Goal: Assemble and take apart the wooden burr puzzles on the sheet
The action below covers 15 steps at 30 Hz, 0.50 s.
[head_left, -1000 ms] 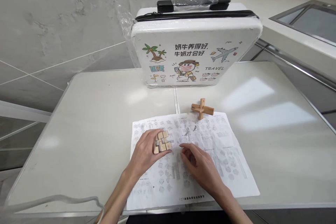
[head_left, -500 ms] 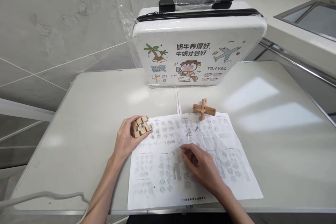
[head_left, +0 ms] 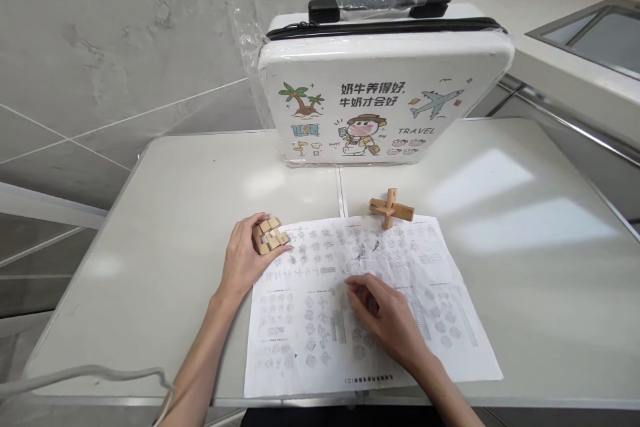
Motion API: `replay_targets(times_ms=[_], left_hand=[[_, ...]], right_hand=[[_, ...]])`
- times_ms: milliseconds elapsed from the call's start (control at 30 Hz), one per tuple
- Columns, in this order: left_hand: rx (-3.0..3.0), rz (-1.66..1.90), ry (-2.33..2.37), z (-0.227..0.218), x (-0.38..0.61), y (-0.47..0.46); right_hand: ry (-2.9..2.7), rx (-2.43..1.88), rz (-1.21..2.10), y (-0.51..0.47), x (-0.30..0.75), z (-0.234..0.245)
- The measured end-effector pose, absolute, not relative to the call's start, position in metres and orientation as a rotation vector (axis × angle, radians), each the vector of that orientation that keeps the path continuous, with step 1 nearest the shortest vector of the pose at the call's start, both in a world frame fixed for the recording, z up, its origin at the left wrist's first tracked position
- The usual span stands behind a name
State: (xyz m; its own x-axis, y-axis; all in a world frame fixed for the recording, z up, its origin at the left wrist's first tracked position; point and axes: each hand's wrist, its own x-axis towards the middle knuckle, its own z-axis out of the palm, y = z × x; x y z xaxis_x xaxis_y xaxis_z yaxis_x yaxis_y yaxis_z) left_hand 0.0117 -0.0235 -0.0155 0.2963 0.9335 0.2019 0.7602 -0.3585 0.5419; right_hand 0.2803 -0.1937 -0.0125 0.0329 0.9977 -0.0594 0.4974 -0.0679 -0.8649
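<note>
My left hand (head_left: 243,255) is closed around a light wooden interlocking puzzle (head_left: 271,235), a block of small cubes with gaps between them. Thumb and fingers grip it from the left, at the upper left corner of the printed sheet (head_left: 345,360). Over the middle of that sheet rests my right hand (head_left: 383,315), fingers loosely curled and apart, with nothing seen in them. Beyond it, a brown wooden cross-shaped puzzle (head_left: 391,209) stands at the sheet's top edge. Rows of small puzzle drawings cover the paper, and its large title appears upside down.
A white suitcase (head_left: 310,60) with cartoon prints and plastic wrap stands at the back of the white table (head_left: 540,293). A grey cable (head_left: 100,370) crosses the front left corner. Behind is a grey tiled wall (head_left: 125,27); a pale counter (head_left: 540,7) is at right.
The view has shifted slightly. The wooden puzzle in my left hand has tilted a little. My right hand stays almost in the same place over the sheet.
</note>
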Motion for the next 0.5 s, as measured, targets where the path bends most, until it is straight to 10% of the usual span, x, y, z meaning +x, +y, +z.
replay_targets(times_ms=[500], left_hand=[[2.469, 0.883, 1.424, -0.008, 0.028, -0.033]], right_hand=[[-1.291, -1.603, 1.172, -0.173, 0.316, -0.005]])
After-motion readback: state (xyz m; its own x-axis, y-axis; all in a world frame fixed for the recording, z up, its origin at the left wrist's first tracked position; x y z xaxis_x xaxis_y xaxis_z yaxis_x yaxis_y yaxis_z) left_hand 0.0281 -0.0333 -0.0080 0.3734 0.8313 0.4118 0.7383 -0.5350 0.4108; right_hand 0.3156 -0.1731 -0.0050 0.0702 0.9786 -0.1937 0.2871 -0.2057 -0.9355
